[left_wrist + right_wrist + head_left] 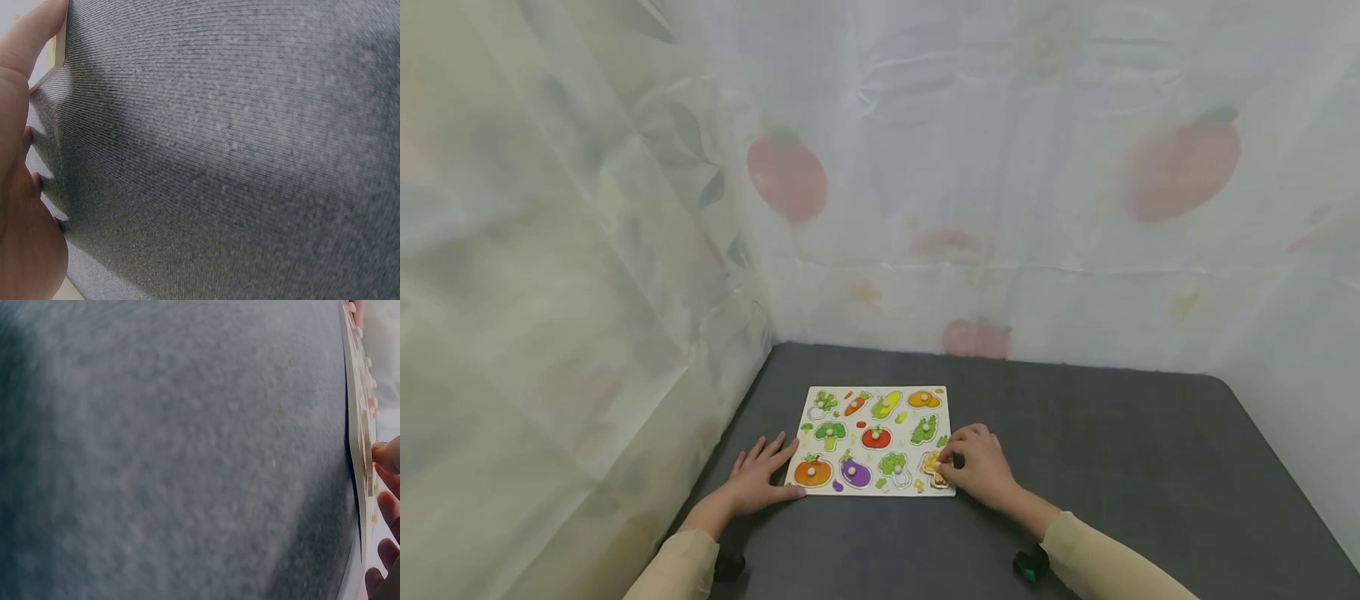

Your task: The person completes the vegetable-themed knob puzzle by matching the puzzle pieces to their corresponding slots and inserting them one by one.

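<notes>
A white vegetable puzzle board [902, 446] lies flat on the dark table, holding several knobbed pieces, among them a tomato [876, 437], an eggplant [855, 472] and a pumpkin [812, 472]. My right hand [985, 471] pinches a yellow-and-brown puzzle piece [930, 461] at the board's lower right corner. In the right wrist view that piece [369, 481] sits slightly above the board's surface, under the fingertips. Fingers spread, my left hand [752, 483] rests at the board's left edge. Its thumb [31, 40] touches the lower left corner in the left wrist view.
The dark cloth-covered table [1105, 467] stretches well to the right of the board. A pale printed curtain [880, 308] stands behind it, and another curtain [587, 350] runs close along the left side. Black wrist devices [1030, 564] hang beneath the sleeves.
</notes>
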A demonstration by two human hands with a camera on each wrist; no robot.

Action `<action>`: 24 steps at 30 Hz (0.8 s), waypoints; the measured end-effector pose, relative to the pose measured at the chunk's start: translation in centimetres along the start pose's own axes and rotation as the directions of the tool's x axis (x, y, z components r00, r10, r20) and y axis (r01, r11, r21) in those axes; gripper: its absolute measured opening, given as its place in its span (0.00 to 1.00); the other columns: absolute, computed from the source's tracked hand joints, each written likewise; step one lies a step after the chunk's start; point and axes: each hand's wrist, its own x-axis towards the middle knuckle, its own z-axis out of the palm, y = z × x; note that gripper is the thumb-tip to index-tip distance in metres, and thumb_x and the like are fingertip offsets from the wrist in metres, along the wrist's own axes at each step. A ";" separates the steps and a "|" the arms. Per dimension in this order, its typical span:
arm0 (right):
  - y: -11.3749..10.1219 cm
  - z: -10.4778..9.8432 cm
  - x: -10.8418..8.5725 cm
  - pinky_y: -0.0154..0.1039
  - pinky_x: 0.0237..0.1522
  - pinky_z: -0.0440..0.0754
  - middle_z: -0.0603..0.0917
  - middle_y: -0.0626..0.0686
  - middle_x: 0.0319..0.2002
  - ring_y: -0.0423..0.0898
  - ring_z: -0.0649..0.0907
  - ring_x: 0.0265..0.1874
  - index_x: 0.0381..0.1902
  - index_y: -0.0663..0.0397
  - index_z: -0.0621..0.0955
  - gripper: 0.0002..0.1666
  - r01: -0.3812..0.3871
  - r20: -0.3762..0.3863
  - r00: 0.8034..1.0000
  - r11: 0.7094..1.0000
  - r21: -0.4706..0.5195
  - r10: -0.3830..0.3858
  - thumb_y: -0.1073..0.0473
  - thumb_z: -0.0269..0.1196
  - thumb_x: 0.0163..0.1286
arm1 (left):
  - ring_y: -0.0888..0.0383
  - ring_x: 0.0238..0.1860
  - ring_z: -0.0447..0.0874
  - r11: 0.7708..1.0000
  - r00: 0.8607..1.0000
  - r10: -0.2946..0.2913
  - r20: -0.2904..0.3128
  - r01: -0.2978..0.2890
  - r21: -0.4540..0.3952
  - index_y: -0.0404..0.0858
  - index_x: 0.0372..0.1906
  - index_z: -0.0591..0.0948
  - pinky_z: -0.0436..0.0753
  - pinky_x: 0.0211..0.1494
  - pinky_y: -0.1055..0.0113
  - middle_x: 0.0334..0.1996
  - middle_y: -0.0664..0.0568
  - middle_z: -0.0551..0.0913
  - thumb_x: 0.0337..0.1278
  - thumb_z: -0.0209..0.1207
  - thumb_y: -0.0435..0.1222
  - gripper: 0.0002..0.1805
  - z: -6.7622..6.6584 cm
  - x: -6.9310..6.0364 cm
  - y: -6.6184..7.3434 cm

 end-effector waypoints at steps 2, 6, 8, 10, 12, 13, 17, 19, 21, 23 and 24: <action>-0.1 0.2 0.0 0.56 0.56 0.70 0.82 0.40 0.43 0.49 0.75 0.54 0.27 0.31 0.86 0.08 0.006 0.000 1.000 1.000 -0.006 -0.006 0.50 0.77 0.61 | 0.27 0.78 0.39 1.000 1.000 -0.003 0.005 0.003 -0.001 0.43 0.81 0.61 0.37 0.72 0.26 0.80 0.36 0.53 0.50 0.69 0.65 0.57 0.0 0.0 0.0; -0.4 0.6 0.1 0.55 0.56 0.71 0.82 0.40 0.43 0.48 0.75 0.52 0.28 0.31 0.87 0.08 0.016 -0.011 1.000 1.000 -0.013 -0.016 0.50 0.77 0.60 | 0.27 0.78 0.39 1.000 1.000 0.006 -0.001 -0.006 -0.006 0.43 0.81 0.62 0.37 0.71 0.25 0.80 0.36 0.53 0.50 0.69 0.66 0.57 0.2 0.2 -0.3; -0.4 0.7 0.1 0.55 0.55 0.71 0.82 0.40 0.42 0.48 0.75 0.52 0.28 0.31 0.87 0.07 0.021 -0.017 1.000 1.000 -0.008 -0.021 0.49 0.77 0.60 | 0.29 0.79 0.38 1.000 1.000 0.006 -0.004 -0.006 -0.008 0.45 0.81 0.61 0.35 0.72 0.26 0.81 0.38 0.52 0.50 0.67 0.68 0.58 0.5 0.3 -0.8; -0.5 0.7 0.1 0.54 0.54 0.71 0.82 0.40 0.42 0.48 0.75 0.51 0.28 0.31 0.87 0.08 0.025 -0.019 1.000 1.000 0.002 -0.025 0.49 0.78 0.59 | 0.29 0.79 0.38 1.000 1.000 0.012 -0.012 -0.012 -0.010 0.47 0.81 0.60 0.35 0.72 0.26 0.81 0.38 0.52 0.49 0.66 0.70 0.58 0.7 0.4 -1.1; -0.5 0.8 0.1 0.54 0.54 0.71 0.82 0.40 0.41 0.48 0.75 0.51 0.28 0.31 0.87 0.08 0.028 -0.021 0.999 1.000 0.005 -0.027 0.49 0.78 0.59 | 0.29 0.79 0.38 1.000 1.000 0.016 -0.020 -0.016 -0.011 0.48 0.81 0.60 0.34 0.72 0.26 0.81 0.39 0.53 0.47 0.65 0.72 0.59 0.9 0.5 -1.5; -0.5 0.8 0.1 0.54 0.54 0.71 0.82 0.40 0.41 0.47 0.75 0.51 0.27 0.31 0.87 0.08 0.028 -0.021 0.999 1.000 0.005 -0.028 0.49 0.78 0.59 | 0.29 0.79 0.38 1.000 1.000 0.013 -0.023 -0.013 -0.012 0.49 0.81 0.61 0.34 0.72 0.26 0.81 0.39 0.53 0.46 0.65 0.72 0.59 1.0 0.6 -1.6; -0.5 0.9 0.2 0.53 0.54 0.71 0.82 0.39 0.41 0.47 0.74 0.51 0.27 0.30 0.87 0.08 0.025 -0.021 0.999 1.000 -0.002 -0.025 0.49 0.78 0.59 | 0.30 0.79 0.38 1.000 1.000 0.001 -0.018 -0.002 -0.012 0.48 0.81 0.61 0.34 0.72 0.27 0.81 0.40 0.53 0.46 0.65 0.72 0.60 1.2 0.9 -1.9; -0.4 1.0 0.2 0.53 0.53 0.71 0.81 0.39 0.41 0.46 0.74 0.51 0.27 0.30 0.87 0.08 0.025 -0.019 1.000 1.000 -0.001 -0.025 0.48 0.78 0.59 | 0.30 0.79 0.38 1.000 1.000 -0.006 -0.010 0.006 -0.013 0.47 0.81 0.61 0.34 0.72 0.27 0.81 0.39 0.53 0.46 0.66 0.72 0.60 1.2 0.9 -1.9; -0.4 1.0 0.2 0.53 0.53 0.71 0.81 0.39 0.41 0.46 0.74 0.51 0.27 0.30 0.87 0.08 0.026 -0.020 0.999 1.000 0.001 -0.026 0.48 0.78 0.59 | 0.30 0.79 0.38 1.000 1.000 -0.009 -0.007 0.009 -0.011 0.48 0.81 0.61 0.34 0.72 0.27 0.81 0.40 0.52 0.45 0.66 0.72 0.60 1.1 0.9 -1.8; -0.4 1.1 0.2 0.53 0.53 0.71 0.81 0.39 0.41 0.47 0.74 0.51 0.27 0.30 0.87 0.08 0.027 -0.022 0.999 1.000 0.003 -0.027 0.48 0.78 0.59 | 0.30 0.79 0.38 1.000 1.000 -0.008 -0.009 0.008 -0.009 0.48 0.81 0.61 0.34 0.72 0.27 0.81 0.39 0.52 0.45 0.66 0.72 0.60 1.1 0.9 -1.8; -0.4 1.1 0.2 0.54 0.54 0.71 0.81 0.39 0.41 0.47 0.74 0.51 0.27 0.30 0.87 0.08 0.027 -0.023 0.999 1.000 0.004 -0.027 0.49 0.78 0.60 | 0.30 0.79 0.38 1.000 1.000 -0.006 -0.011 0.006 -0.009 0.47 0.81 0.61 0.34 0.72 0.27 0.81 0.39 0.52 0.45 0.66 0.72 0.60 1.2 0.9 -1.8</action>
